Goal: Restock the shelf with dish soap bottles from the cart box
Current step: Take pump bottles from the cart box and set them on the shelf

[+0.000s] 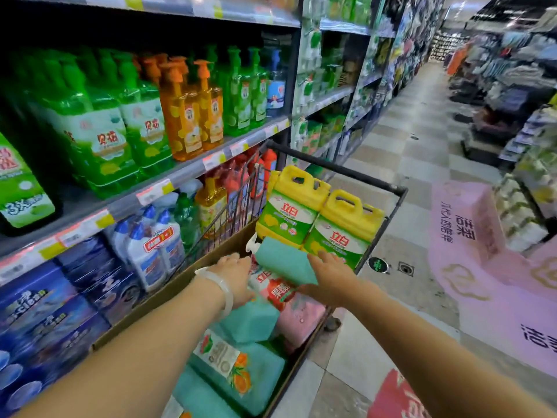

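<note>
Beside the shelf [193,173], both hands reach into the cart [337,167], left hand [235,279] fingers relaxed, right hand [328,279] holding a teal bottle [286,260].

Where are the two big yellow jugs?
In the head view, the two big yellow plastic jugs with green labels stand side by side at the far end of the black wire cart, just beyond the hands, right of the shelves.

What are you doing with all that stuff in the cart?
A person is reaching both hands into the cart beside the soap shelf. The right hand holds a teal pack lifted above the other packs. The left hand reaches down among them; what it touches is hidden. Two yellow jugs stand at the cart's far end. The shelf already has green and orange pump bottles.
</note>
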